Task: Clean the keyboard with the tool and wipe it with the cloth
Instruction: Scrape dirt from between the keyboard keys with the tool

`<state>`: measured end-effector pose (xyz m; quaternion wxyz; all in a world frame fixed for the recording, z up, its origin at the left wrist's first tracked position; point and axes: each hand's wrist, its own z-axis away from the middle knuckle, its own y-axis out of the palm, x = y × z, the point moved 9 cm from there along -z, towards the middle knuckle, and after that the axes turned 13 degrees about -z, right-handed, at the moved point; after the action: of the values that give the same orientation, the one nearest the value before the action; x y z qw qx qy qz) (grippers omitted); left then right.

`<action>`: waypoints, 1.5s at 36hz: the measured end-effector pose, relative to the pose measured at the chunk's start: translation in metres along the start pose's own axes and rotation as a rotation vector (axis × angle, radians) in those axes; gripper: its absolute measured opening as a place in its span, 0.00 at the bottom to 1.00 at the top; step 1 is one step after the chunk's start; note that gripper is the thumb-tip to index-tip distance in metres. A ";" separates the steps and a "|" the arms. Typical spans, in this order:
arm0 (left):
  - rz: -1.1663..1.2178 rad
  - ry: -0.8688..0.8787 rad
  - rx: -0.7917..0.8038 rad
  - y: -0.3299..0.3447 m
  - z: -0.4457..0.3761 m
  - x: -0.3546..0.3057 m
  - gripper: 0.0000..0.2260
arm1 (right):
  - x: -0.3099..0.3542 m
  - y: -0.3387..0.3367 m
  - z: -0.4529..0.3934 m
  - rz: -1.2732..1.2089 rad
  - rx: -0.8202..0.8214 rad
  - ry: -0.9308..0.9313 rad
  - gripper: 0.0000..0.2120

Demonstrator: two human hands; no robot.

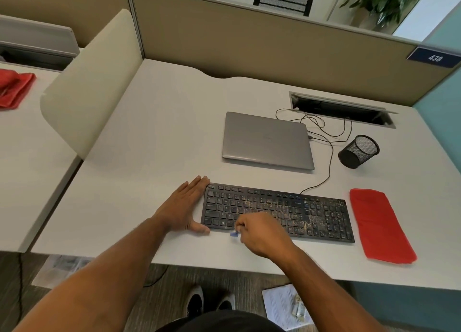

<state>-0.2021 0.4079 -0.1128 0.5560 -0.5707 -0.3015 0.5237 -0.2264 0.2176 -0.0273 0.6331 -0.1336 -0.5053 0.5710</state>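
One black keyboard (278, 212) lies on the white desk (159, 137), its long axis running left to right along the desk's near edge, its key rows facing the person; pale crumbs speckle its middle and right part. Two hands work at it. The left hand (185, 207) lies flat on the desk against the keyboard's left end — fingers straight and pressed together, thumb at the near left corner. The right hand (260, 232) hovers over the keyboard's near edge, fingers curled and pinching one small blue tool (234, 234), whose shape is too blurred to tell. One red cloth (381, 225) lies just right of the keyboard. Behind the keyboard sit one closed grey laptop (267, 139) and one black mesh pen cup (359, 151) — tipped on its side.
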 end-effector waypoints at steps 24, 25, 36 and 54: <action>-0.017 0.010 0.005 0.002 -0.001 0.000 0.65 | 0.002 0.005 0.006 -0.172 -0.063 -0.018 0.11; -0.018 0.009 0.005 0.002 -0.001 0.000 0.65 | 0.002 0.007 0.005 -0.151 -0.032 -0.018 0.12; -0.021 0.016 0.001 0.003 0.000 0.001 0.65 | 0.000 0.004 0.007 -0.218 -0.102 -0.031 0.12; -0.008 0.015 0.001 0.003 0.000 0.001 0.65 | 0.018 0.015 0.001 -0.152 0.049 -0.044 0.11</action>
<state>-0.2026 0.4080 -0.1164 0.5607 -0.5732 -0.2995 0.5171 -0.2387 0.2374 -0.0288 0.6665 -0.0670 -0.5135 0.5364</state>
